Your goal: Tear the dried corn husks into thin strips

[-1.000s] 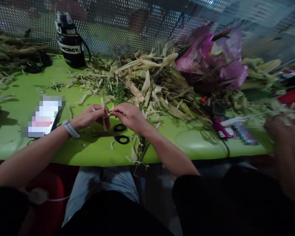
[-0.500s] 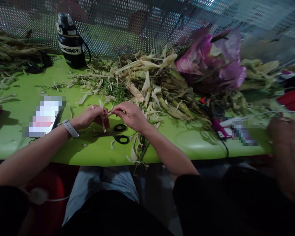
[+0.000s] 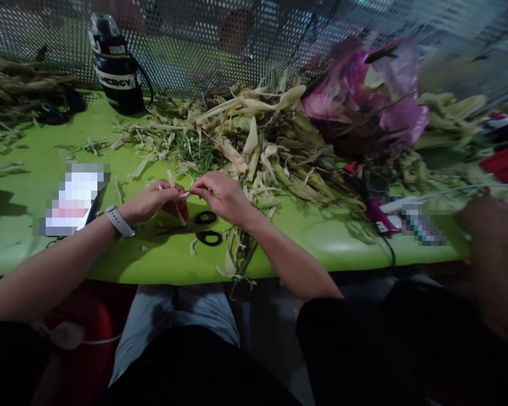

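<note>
My left hand is closed around a pale corn husk strip, whose ends stick out above and below the fingers. My right hand pinches the end of a thin pale piece that runs across to the left hand; it looks like husk too. Both hands are just above the green table, close together. Below them lie scissors with black handle loops, their blades partly in shadow under the left hand. Loose husk scraps lie beside my right forearm, some hanging over the table edge.
Behind my hands spreads a heap of dried husks. A pink plastic bag and a black bottle stand at the back before a perforated panel. A phone lies left. Another person's hand is at far right, near a cable.
Both hands keep their hold on the pale strips, with only slight finger movement. The whole view has shifted a little.
</note>
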`<state>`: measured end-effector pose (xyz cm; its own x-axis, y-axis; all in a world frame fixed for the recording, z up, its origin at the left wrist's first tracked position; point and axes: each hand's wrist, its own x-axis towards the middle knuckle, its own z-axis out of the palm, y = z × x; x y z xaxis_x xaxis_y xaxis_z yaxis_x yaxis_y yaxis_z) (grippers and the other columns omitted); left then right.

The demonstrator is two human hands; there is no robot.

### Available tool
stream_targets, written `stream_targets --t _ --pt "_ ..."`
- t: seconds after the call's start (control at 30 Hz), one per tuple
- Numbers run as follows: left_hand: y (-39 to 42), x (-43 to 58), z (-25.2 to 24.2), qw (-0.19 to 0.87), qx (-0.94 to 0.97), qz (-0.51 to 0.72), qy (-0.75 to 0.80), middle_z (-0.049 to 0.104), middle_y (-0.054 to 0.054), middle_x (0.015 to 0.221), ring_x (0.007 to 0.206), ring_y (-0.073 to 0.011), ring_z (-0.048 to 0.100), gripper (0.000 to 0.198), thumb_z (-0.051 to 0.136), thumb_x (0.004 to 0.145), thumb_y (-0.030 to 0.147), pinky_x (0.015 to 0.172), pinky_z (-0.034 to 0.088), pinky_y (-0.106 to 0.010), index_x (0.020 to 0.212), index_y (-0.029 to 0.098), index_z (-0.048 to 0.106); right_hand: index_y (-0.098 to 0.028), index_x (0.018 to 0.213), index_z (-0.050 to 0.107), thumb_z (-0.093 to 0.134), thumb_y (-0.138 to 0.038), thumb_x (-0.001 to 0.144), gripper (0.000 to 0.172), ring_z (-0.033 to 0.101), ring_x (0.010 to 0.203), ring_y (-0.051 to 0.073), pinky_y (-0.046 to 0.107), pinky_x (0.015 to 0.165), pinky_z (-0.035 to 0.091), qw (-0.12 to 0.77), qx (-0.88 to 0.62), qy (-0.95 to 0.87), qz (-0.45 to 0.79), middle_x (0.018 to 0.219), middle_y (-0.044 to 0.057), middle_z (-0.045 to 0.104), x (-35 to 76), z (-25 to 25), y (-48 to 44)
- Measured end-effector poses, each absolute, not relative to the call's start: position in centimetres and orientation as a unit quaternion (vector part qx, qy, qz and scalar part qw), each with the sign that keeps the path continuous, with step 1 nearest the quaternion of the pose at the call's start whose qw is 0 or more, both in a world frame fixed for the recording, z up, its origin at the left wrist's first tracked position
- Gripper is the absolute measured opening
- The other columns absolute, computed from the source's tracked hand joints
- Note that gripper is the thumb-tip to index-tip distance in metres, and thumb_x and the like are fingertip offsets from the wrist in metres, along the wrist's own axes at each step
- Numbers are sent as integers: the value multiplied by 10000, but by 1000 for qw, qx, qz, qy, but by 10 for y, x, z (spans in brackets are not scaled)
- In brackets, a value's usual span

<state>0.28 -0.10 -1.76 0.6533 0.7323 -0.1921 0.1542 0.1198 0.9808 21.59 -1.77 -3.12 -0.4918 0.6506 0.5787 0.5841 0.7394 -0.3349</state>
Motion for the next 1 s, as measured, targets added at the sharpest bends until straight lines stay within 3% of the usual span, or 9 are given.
stream_targets --t 0.1,0.17,0.33,0.47,0.57,0.67,0.8,0.9,1.0 --pt "-1 2 -18 672 608 229 355 729 -86 667 639 -203 724 169 650 755 260 629 587 -286 644 133 664 -184 874 644 483 -421 1017 321 589 772 168 295 696 411 370 -365 -852 62 814 51 674 218 -28 -17" --pt "-1 3 -19 676 585 283 347 738 -65 725 663 -195 730 154 703 786 294 646 590 -289 817 143 691 -182 849 632 512 -377 1005 277 575 739 157 286 681 411 387 -382 -835 82 793 42 662 221 -25 -18" --pt "-1 7 -21 643 582 393 304 735 -36 936 858 -157 722 417 774 818 336 851 576 -307 1187 190 647 -172 805 613 552 -309 929 195 544 645 133 274 636 412 396 -412 -804 165 715 15 637 223 -21 -20" --pt "-3 10 -18 611 636 366 296 677 -13 878 789 -124 665 353 734 858 380 827 570 -296 1132 172 655 -182 782 602 545 -319 913 198 546 644 143 291 637 431 398 -437 -785 185 699 13 626 223 -22 -20" --pt "-3 10 -16 574 688 329 300 628 -5 784 733 -121 624 295 677 899 408 762 555 -271 1037 150 645 -194 914 629 543 -350 933 180 604 899 211 357 788 484 462 -451 -756 105 938 76 667 225 -22 -17" --pt "-3 8 -17 545 720 308 298 601 -4 753 686 -118 601 291 640 920 418 699 534 -252 1011 142 620 -225 1091 627 529 -445 969 269 558 1129 258 435 963 452 443 -433 -782 67 1148 99 641 227 -24 -13" --pt "1 6 -24 527 735 304 298 577 12 698 612 -117 581 337 621 926 440 628 518 -246 1085 144 595 -206 949 629 479 -498 996 332 577 944 237 414 882 454 381 -420 -820 86 945 87 650 225 -28 -10" --pt "4 6 -28 524 732 311 305 546 32 645 568 -112 553 369 626 920 469 583 509 -236 1101 150 585 -209 845 605 491 -465 996 318 568 878 220 381 827 446 396 -419 -814 76 862 71 634 223 -27 -13" --pt "3 8 -27 530 728 308 305 562 29 652 573 -106 559 353 630 918 471 578 514 -231 1068 154 592 -197 882 597 541 -434 964 258 589 824 193 339 768 453 415 -409 -805 116 858 57 650 221 -23 -18"
